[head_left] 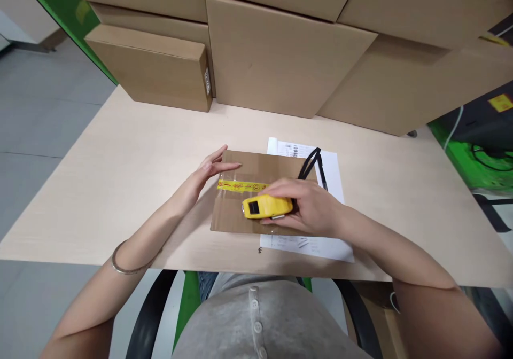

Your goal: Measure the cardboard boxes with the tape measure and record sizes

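A flat brown cardboard parcel [240, 215] lies on the table, sealed across its top with a strip of yellow printed tape [236, 186]. My right hand [312, 207] is closed round a yellow hand-held device [266, 207] and rests it on the parcel's middle; a black strap [310, 164] trails from it toward the back. My left hand [208, 174] is open, fingers stretched out, its edge touching the parcel's upper left corner.
A white printed sheet [332, 177] lies under the parcel on the light wooden table [120, 188]. Stacked cardboard boxes [276, 54] line the back edge. Green equipment [473, 161] stands at the right. A black chair arm [148, 316] shows below the table.
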Motion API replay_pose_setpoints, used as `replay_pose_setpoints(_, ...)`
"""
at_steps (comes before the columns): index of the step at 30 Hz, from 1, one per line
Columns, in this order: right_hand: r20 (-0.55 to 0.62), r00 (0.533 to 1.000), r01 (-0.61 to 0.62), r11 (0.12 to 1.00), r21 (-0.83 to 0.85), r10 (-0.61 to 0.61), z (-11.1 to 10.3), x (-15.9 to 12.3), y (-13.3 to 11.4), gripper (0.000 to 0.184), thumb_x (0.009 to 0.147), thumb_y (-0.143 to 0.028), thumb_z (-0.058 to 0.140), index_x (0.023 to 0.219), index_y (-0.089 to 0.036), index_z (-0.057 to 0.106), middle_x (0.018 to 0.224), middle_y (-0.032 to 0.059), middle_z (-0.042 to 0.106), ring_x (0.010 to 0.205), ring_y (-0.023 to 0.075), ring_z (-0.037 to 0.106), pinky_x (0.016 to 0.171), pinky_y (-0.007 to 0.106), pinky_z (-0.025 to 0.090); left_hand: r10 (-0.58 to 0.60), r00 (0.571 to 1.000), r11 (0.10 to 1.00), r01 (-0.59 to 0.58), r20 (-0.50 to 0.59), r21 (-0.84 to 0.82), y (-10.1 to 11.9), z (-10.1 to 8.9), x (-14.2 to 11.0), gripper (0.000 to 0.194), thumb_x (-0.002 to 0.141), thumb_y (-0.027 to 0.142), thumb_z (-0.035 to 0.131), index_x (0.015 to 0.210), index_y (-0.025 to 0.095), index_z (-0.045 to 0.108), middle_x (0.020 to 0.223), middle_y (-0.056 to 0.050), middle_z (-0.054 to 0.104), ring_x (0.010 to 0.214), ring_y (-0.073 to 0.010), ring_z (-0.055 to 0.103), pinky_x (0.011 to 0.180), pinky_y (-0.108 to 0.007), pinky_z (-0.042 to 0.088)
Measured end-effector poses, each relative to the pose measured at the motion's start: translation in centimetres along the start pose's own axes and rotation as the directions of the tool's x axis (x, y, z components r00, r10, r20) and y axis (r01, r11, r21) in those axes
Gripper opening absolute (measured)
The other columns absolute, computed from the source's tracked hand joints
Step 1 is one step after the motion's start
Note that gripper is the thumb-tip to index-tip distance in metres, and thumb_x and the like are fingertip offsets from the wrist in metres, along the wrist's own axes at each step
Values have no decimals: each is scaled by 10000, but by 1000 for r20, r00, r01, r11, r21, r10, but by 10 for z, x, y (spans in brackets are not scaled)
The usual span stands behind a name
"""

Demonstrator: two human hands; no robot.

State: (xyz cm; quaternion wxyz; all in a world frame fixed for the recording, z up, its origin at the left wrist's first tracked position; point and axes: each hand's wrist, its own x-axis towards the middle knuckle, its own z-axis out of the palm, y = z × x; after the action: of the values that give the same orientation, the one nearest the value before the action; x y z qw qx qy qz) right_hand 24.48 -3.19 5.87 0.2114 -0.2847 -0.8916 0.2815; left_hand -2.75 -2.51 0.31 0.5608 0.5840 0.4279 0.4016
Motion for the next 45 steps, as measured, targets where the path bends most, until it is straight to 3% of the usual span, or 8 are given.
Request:
replay_pose_setpoints(4, -99, 995, 28, 997, -66, -35, -1, 33, -11, 480, 944, -483, 648, 1361, -275, 531, 1212, 65, 700, 984, 244, 725, 795, 364, 582, -35, 999, 987, 34, -1, -160, -2, 2, 0, 677, 1024, 612, 307, 1554, 212, 437, 1403, -90, 670, 1493, -275, 408, 1262, -461, 218)
replay_pose_setpoints(9, 90, 996, 15, 980, -201, 3, 8, 68, -16, 424, 988, -371, 596, 1383, -265, 484, 1329, 52, 658, 941, 206, 719, 729, 315, 564, -30, 999, 979, 25, -20, -201, -9, 0, 0, 704, 1008, 686, 238, 1486, 258, 528, 1613, -55, 456, 1513, -298, 371, 1236, -461, 302)
replay_pose_setpoints(11, 96, 995, -11, 980, -199, 31, 10, 66, -13, 436, 986, -369, 595, 1396, -276, 480, 1346, 48, 659, 956, 212, 720, 727, 320, 568, 36, 999, 994, -34, 16, -105, -11, -4, 0, 597, 1008, 643, 358, 1431, 292, 590, 1641, -39, 407, 1541, -293, 310, 1266, -474, 244)
replay_pose_setpoints(15, 1, 993, -113, 977, -179, 115, -3, 32, -1, 489, 955, -407, 625, 1407, -280, 490, 1347, 67, 674, 1062, 257, 716, 829, 375, 583, 117, 987, 985, -129, 107, 114, -13, -14, 0, 363, 934, 469, 651, 1279, 372, 714, 1645, 12, 358, 1579, -294, 188, 1301, -472, 147)
replay_pose_setpoints(22, -182, 933, -322, 946, -32, 312, -56, -72, 31, 336, 860, -333, 734, 1182, -299, 645, 1122, 41, 729, 878, 205, 714, 721, 327, 580, 64, 998, 998, -64, 27, 15, -16, -11, 3, 306, 891, 423, 682, 1183, 395, 770, 1612, 18, 398, 1566, -364, 182, 1283, -587, 137)
replay_pose_setpoints(28, -292, 885, -382, 924, -6, 364, -54, -106, 45, 364, 823, -356, 778, 1157, -276, 657, 1089, 56, 734, 859, 209, 710, 692, 323, 571, 102, 995, 995, -102, -6, 5, -22, -9, 3, 322, 895, 396, 661, 1197, 371, 770, 1611, 11, 415, 1581, -354, 128, 1287, -601, 77)
replay_pose_setpoints(39, -112, 916, -391, 920, -35, 385, -76, -63, 24, 335, 830, -483, 751, 1061, -259, 656, 885, 15, 723, 695, 186, 654, 600, 312, 491, 161, 987, 986, -161, 14, 46, -24, -10, 2, 426, 951, 350, 595, 1372, 406, 639, 1642, 47, 387, 1578, -307, 178, 1299, -572, 33)
replay_pose_setpoints(45, 70, 965, -239, 957, -166, 253, -27, 24, 4, 401, 894, -511, 662, 1164, -222, 595, 1023, 66, 755, 770, 224, 690, 629, 323, 453, 294, 955, 949, -297, 42, 108, -33, -9, 2, 592, 1029, 619, 276, 1459, 341, 572, 1666, 3, 356, 1576, -305, 203, 1298, -558, 88)
